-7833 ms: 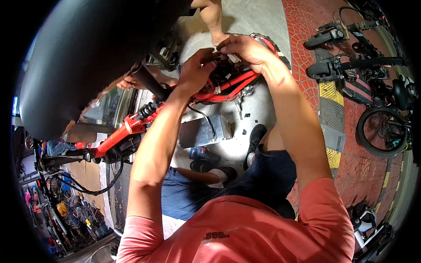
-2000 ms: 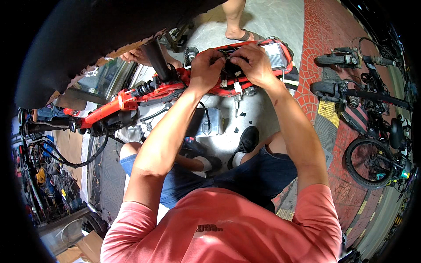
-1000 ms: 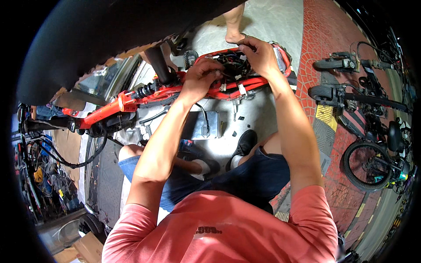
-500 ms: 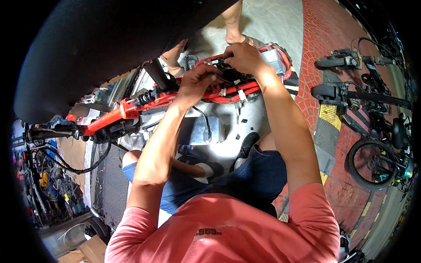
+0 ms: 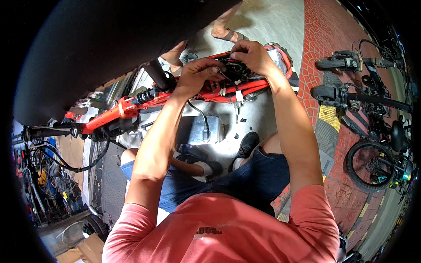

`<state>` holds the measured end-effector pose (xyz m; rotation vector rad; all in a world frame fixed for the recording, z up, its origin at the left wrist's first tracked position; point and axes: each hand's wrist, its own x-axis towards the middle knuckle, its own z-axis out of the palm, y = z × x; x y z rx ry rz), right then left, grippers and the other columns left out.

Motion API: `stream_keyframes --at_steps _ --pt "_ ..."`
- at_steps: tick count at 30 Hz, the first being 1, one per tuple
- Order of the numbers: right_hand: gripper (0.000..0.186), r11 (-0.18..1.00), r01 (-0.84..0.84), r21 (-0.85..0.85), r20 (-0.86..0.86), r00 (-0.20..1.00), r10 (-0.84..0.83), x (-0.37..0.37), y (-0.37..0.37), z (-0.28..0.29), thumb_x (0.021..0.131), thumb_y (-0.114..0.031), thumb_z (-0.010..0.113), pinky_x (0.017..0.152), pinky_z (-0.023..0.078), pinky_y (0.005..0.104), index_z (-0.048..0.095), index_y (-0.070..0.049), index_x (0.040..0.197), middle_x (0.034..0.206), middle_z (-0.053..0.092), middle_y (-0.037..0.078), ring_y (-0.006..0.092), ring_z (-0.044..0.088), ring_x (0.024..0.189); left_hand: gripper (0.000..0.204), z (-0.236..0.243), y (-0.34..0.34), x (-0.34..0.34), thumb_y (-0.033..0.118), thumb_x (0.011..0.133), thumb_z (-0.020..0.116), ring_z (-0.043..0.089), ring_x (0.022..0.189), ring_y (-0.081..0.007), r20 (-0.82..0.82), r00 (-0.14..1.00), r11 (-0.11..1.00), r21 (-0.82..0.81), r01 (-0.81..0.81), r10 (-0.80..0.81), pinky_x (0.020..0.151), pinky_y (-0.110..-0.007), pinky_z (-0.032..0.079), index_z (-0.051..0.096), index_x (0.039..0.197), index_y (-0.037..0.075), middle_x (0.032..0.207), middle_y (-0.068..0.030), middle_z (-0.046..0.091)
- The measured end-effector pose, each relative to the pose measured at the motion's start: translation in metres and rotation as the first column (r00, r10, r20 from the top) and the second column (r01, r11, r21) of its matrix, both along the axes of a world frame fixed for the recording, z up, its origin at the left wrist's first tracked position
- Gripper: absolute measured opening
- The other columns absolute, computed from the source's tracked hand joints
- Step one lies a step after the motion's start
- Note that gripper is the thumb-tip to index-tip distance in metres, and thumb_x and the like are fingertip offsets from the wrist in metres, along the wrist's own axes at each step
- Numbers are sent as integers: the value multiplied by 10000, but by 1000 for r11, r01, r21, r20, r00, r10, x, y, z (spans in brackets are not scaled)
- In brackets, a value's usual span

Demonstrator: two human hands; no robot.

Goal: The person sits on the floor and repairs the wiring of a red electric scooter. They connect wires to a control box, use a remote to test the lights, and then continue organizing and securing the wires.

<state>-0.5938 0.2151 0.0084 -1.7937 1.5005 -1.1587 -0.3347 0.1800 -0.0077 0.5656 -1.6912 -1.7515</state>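
A red electric scooter or bike frame (image 5: 115,116) lies across in front of me, its middle compartment open on black wires (image 5: 235,70). Over the left part of that opening, my left hand (image 5: 196,77) is closed, thumb and fingers pinched on a thin dark wire. My right hand (image 5: 253,56) is above the right part, fingers curled together; whatever they hold is hidden. White connectors (image 5: 239,95) hang over the frame's near side, below my hands. A silver-grey box (image 5: 213,131) stands on the floor nearer to me, with a black cable and plug (image 5: 205,133) on it.
A large black panel (image 5: 109,48) juts in at the upper left. Another person's sandalled foot (image 5: 224,34) stands beyond the frame. Small dark bits (image 5: 237,136) lie by my shoe. Parked scooters (image 5: 333,92) and a bike wheel (image 5: 371,165) are at the right.
Both hands have shifted slightly to the right over the compartment, the right fingers curling in. The other person's foot has moved a little left.
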Motion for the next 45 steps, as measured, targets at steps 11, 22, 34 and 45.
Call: stream_keyframes --at_steps 11,22,34,45 --pt "173 996 -41 80 -58 997 46 -2 -6 -3 923 -142 758 783 535 309 738 6 1012 870 738 63 133 665 839 252 5 6 7 -9 1070 592 745 1137 -237 -39 996 997 15 75 -74 991 -344 629 689 1300 -41 1284 -154 724" --pt "205 998 -28 64 -123 992 36 -1 -7 -6 915 -165 757 814 555 345 741 2 1034 904 759 107 177 698 863 337 8 21 5 -91 1025 614 700 1188 -227 -97 993 998 3 61 -61 1075 -353 573 593 1355 -28 1325 -150 698" --pt "214 997 -34 69 -132 990 43 0 -7 -5 911 -176 762 808 559 352 745 0 1032 915 762 108 195 707 870 358 10 10 12 134 1124 551 716 1229 -322 -155 973 944 255 209 -174 1048 -418 611 598 1398 -91 1387 -241 670" --pt "175 989 -102 106 -43 993 107 -1 -4 -2 909 -138 766 781 551 319 729 -1 1012 892 755 73 141 682 830 188 11 0 -7 163 1060 697 784 824 -207 100 994 959 274 -75 49 714 -314 664 667 1170 14 1009 -151 779"
